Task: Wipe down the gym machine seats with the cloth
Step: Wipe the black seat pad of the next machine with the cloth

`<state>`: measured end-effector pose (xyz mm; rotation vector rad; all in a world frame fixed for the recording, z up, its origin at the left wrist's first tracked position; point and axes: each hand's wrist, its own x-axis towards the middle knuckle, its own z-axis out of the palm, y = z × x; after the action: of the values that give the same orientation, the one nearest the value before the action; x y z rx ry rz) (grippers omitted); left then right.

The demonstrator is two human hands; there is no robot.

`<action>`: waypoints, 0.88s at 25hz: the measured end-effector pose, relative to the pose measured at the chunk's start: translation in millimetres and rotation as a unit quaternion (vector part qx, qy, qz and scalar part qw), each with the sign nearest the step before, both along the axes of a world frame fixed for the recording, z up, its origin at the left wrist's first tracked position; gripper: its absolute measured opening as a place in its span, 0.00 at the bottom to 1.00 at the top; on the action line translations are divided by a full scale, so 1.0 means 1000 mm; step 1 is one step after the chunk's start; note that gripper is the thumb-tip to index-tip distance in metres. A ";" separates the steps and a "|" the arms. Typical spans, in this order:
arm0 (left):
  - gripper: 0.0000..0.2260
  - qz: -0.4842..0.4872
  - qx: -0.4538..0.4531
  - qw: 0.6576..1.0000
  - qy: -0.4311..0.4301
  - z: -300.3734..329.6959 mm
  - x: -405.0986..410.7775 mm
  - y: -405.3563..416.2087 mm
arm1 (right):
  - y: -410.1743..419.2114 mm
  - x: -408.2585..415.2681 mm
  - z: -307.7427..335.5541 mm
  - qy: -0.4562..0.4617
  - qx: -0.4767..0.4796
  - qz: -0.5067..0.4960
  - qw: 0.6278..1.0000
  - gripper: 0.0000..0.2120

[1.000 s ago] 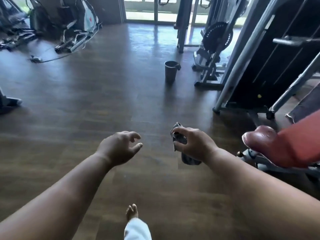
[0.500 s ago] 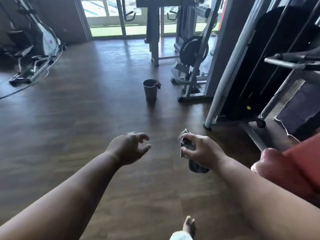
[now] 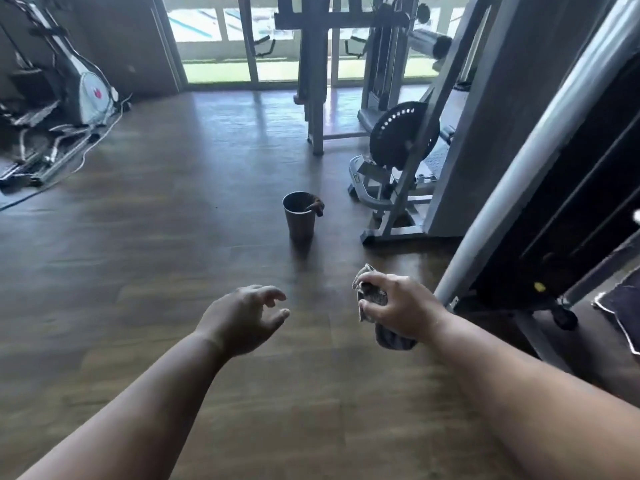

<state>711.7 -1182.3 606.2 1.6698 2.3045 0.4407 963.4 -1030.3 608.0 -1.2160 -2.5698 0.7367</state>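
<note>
My right hand (image 3: 403,308) grips a bunched grey cloth (image 3: 375,296), with a fold of it hanging below the palm. My left hand (image 3: 244,317) hovers beside it over the wooden floor, fingers loosely curled and holding nothing. No machine seat shows in this view.
A dark bucket (image 3: 299,216) with a brown rag over its rim stands on the floor ahead. A weight machine with a black disc (image 3: 401,140) sits behind it. A tall machine frame with a slanted grey bar (image 3: 512,188) fills the right. An elliptical trainer (image 3: 79,84) stands far left.
The view has swung up and to the right; the red padded seat at the right has left the frame. The bucket now appears closer. Both hands keep the same pose.
</note>
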 end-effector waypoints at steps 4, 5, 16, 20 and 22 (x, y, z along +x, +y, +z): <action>0.13 -0.016 0.003 1.000 0.016 -0.003 -0.088 0.100 | 0.098 -0.083 -0.003 0.006 0.007 -0.014 1.000 0.18; 0.13 -0.025 0.004 1.000 0.018 -0.001 -0.112 0.127 | 0.120 -0.102 -0.002 0.007 0.010 -0.022 1.000 0.18; 0.10 -0.090 -0.017 0.996 0.008 0.019 -0.312 0.428 | 0.375 -0.295 0.009 0.008 -0.010 -0.076 0.997 0.17; 0.13 -0.039 -0.020 0.999 0.003 0.001 -0.393 0.531 | 0.505 -0.382 -0.006 -0.005 -0.003 -0.026 1.000 0.18; 0.13 -0.005 -0.026 1.000 -0.009 -0.006 -0.433 0.566 | 0.558 -0.433 -0.008 -0.024 -0.009 0.006 1.000 0.19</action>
<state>278.8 -616.4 600.4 1.6446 2.2738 0.3891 530.1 -472.6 600.0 -1.2393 -2.6166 0.7433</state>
